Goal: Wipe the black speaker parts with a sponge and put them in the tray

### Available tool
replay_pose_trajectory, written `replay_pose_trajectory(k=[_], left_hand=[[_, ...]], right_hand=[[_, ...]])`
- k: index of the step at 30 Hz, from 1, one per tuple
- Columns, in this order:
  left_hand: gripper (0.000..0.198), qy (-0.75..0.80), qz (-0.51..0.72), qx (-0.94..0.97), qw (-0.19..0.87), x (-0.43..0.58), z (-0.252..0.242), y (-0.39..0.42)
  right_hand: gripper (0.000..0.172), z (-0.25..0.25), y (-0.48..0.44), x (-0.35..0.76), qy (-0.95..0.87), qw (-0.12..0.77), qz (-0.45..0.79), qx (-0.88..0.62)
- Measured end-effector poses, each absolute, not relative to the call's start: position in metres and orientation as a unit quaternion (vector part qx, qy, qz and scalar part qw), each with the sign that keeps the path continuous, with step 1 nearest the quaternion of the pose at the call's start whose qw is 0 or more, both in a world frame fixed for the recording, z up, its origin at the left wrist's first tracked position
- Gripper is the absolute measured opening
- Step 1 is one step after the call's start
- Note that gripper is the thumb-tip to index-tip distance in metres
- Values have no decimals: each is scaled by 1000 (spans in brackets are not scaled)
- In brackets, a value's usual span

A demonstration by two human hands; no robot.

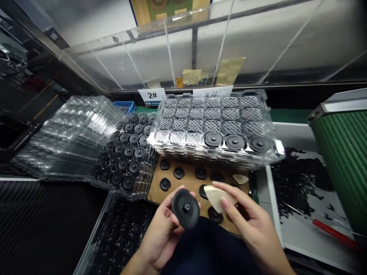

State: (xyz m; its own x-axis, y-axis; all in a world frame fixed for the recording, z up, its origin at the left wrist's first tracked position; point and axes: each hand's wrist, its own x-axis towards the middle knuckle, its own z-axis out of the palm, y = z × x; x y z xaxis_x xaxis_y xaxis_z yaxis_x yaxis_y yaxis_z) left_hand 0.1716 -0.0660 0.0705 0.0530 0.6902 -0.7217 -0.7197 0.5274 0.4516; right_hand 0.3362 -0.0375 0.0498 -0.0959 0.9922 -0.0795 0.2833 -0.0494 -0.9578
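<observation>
Over the lap, the left hand (160, 238) curls around a matte black rubber disc (185, 209) with a small central stud, fingers gripping its rim. Just beside it, the right hand (252, 225) pinches a pale, pointed wedge of cloth or paper (218, 198), apart from the disc. Beyond both hands, round black discs (178, 172) lie on a brown cardboard sheet (189, 183), below a stacked clear plastic blister tray (212, 126) with diamond-textured pockets.

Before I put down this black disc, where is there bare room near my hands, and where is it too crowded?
Bare brown cardboard shows among the loose black discs, just above your left hand. White surface shows below the black scraps, beside the red-handled tool. The clear trays of discs are crowded.
</observation>
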Motion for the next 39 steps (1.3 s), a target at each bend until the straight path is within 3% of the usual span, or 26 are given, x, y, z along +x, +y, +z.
replay_pose_trajectory(k=[3,6,9,13,18,22,24,29,33,36,39], left_hand=[[60,470,481,11,740,172,71,-67],[62,474,493,6,730,168,71,-69],[57,493,495,-6,715,167,70,-70],[41,447,499,17,743,171,72,-70],[67,452,480,-42,751,167,73,-69],[41,410,460,-62,785,173,81,-64],[34,382,462,-36,800,175,86,-61],[52,404,468,-22,786,170,88,-65],[56,402,463,-29,789,166,86,-68],[57,413,445,-22,794,166,87,-67],[59,387,449,-9,806,170,85,-66]], right_hand=[[32,79,-31,322,-690,462,360,-425],[31,92,-28,311,-763,400,401,-311],[24,95,-22,305,-779,326,423,-328],[27,98,-20,307,-791,395,328,-332],[27,100,-25,336,-820,254,403,-318],[28,98,-14,335,-856,302,267,-325],[28,93,-4,330,-851,344,281,-282],[25,59,0,338,-723,306,419,-456],[24,21,-23,349,-662,256,519,-475],[25,7,-32,356,-646,244,514,-509],[25,24,-30,360,-632,272,474,-549]])
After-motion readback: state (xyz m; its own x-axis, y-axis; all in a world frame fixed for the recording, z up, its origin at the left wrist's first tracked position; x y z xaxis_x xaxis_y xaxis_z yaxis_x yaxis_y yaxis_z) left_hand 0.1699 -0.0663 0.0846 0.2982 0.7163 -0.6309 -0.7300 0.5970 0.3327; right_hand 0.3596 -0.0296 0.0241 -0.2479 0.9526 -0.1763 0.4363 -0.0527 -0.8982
